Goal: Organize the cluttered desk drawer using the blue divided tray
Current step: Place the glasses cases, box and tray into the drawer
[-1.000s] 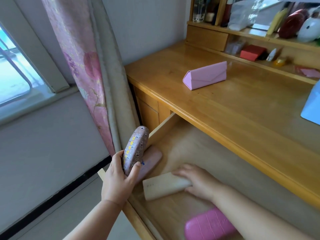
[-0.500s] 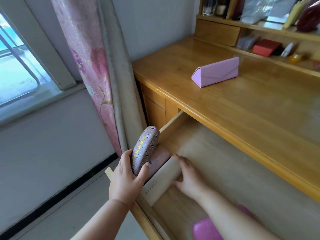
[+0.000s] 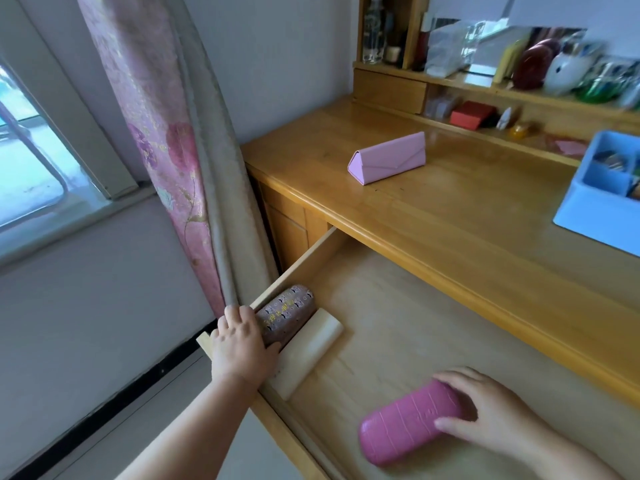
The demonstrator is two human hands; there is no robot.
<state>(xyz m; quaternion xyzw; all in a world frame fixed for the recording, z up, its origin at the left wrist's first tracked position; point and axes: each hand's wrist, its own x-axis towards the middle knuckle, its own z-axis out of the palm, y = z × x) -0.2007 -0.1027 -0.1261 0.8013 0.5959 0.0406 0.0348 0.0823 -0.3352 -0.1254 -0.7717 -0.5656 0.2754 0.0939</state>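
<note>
The left hand (image 3: pixel 239 344) has its fingers (image 3: pixel 268 348) curled round the near end of a patterned brown case (image 3: pixel 289 311), which lies along the left wall of the open drawer (image 3: pixel 415 323). A smooth cream case (image 3: pixel 310 351) lies just beside it, touching. The right hand (image 3: pixel 485 414) grips a glossy, ribbed hot-pink case (image 3: pixel 412 422) with fingers wrapped over its far end, near the drawer's front. Between the two, bare pale wood lies open. On the desk (image 3: pixel 450 216), a pink triangular case (image 3: pixel 388 162) sits far left; the blue divided tray (image 3: pixel 602 199) stands at the right edge, holding small items.
</note>
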